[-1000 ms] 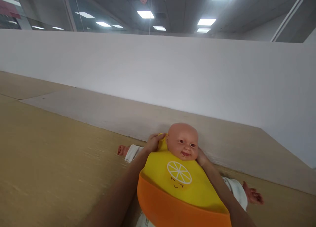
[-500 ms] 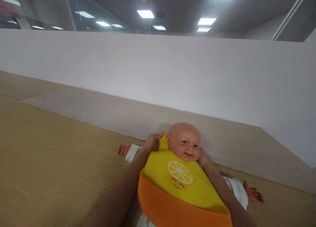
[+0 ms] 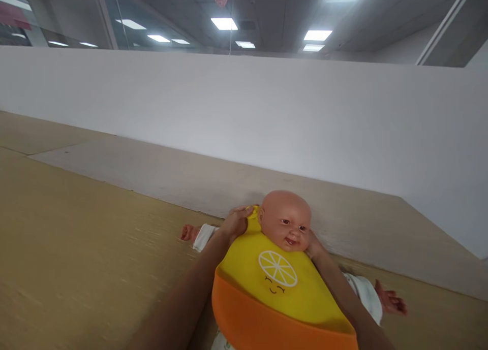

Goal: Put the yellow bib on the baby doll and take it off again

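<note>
A bald baby doll (image 3: 284,215) in white clothing lies on its back, arms spread to both sides. Over its chest is a yellow bib (image 3: 244,261) with a lemon-slice print and an orange catch pocket (image 3: 267,322). At the doll's neck, on the left of the view, my left hand (image 3: 238,222) is closed on the bib's yellow neck strap. My right hand (image 3: 314,244) reaches beside the doll's neck on the other side. Its fingers are hidden behind the doll's head, so what they hold does not show.
The doll lies on a tan wooden surface (image 3: 95,248). Beyond it runs a paler board (image 3: 152,169) that meets a white wall (image 3: 236,106). Glass panels stand above the wall, with ceiling lights behind them.
Almost nothing differs. My left hand has shifted slightly at the neck strap, and the view has tilted a little.
</note>
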Demonstrator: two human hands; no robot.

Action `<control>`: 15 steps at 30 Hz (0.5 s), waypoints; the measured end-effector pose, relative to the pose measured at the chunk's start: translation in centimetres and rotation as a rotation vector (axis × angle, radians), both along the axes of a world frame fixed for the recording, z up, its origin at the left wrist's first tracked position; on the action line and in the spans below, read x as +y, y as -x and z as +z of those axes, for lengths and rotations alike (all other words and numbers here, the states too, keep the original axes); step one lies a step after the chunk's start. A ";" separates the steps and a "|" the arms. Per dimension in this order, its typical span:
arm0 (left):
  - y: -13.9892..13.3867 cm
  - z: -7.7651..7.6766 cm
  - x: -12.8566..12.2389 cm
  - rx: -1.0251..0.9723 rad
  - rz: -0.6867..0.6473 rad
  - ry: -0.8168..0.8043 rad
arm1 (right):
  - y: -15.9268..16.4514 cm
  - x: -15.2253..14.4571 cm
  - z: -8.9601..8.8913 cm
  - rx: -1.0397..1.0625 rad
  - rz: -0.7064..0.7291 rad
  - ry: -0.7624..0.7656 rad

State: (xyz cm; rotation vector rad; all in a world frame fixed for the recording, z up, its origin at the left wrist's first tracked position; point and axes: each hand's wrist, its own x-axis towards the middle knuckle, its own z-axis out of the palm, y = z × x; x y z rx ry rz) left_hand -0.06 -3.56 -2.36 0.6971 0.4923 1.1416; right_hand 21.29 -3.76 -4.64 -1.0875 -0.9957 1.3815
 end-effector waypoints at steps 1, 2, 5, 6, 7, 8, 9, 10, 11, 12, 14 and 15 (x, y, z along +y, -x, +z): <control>0.0 0.1 0.0 0.025 -0.008 0.006 | 0.0 0.0 0.0 0.005 -0.016 0.014; 0.0 0.2 0.0 0.052 -0.021 0.016 | 0.1 0.0 0.1 0.014 -0.028 0.028; 0.1 0.8 -0.1 0.147 -0.078 0.055 | 0.6 -0.4 0.6 0.060 -0.032 0.067; 0.3 1.0 -0.1 0.184 -0.097 0.065 | 0.8 -0.5 0.9 0.073 -0.033 0.085; 0.4 1.2 -0.2 0.220 -0.109 0.071 | 1.0 -0.7 1.1 0.082 -0.039 0.105; 0.5 1.3 -0.2 0.253 -0.114 0.074 | 1.1 -0.9 1.3 0.086 -0.048 0.125; 0.7 1.5 -0.2 0.279 -0.115 0.072 | 1.2 -1.0 1.5 0.085 -0.058 0.140; 0.8 1.6 -0.2 0.297 -0.118 0.067 | 1.3 -1.0 1.6 0.082 -0.067 0.147; 1.0 1.6 -0.1 0.310 -0.125 0.060 | 1.2 -1.1 1.6 0.076 -0.072 0.146; 1.2 1.7 -0.1 0.322 -0.136 0.053 | 1.2 -1.0 1.5 0.068 -0.073 0.139; 1.5 1.7 0.1 0.344 -0.164 0.042 | 1.0 -0.9 1.2 0.036 -0.058 0.099; 1.6 1.7 0.1 0.354 -0.175 0.042 | 0.8 -0.8 1.0 0.009 -0.043 0.060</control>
